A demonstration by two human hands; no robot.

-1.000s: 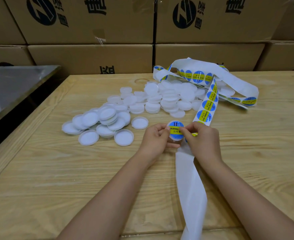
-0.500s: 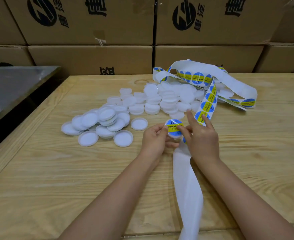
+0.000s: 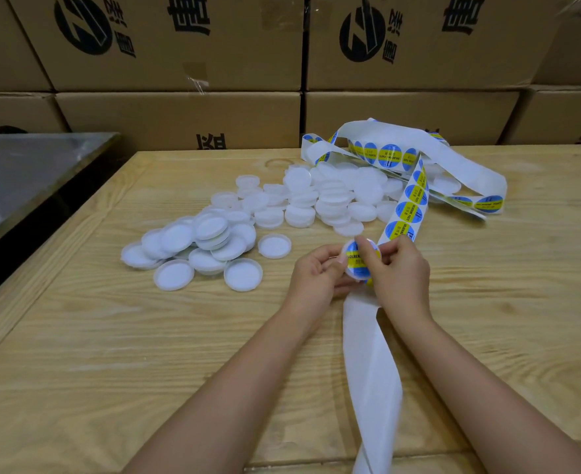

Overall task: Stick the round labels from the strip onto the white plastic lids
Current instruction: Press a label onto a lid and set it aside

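Observation:
My left hand (image 3: pixel 316 273) holds a white plastic lid (image 3: pixel 352 266) by its left edge, above the wooden table (image 3: pixel 145 354). A round blue and yellow label covers the lid's top. My right hand (image 3: pixel 396 271) holds the lid's right side, and its thumb presses down across the label. The label strip (image 3: pixel 407 206) runs from behind my right hand up to a loose tangle at the back right. Its bare white backing (image 3: pixel 371 364) trails toward me between my forearms. A heap of unlabelled white lids (image 3: pixel 220 234) lies to the left and behind.
Stacked cardboard boxes (image 3: pixel 179 114) wall off the table's far edge. A steel-topped surface (image 3: pixel 25 172) stands to the left across a dark gap.
My right thumb has moved onto the middle of the label and now presses it against the lid. The lid has tilted a little in my hands.

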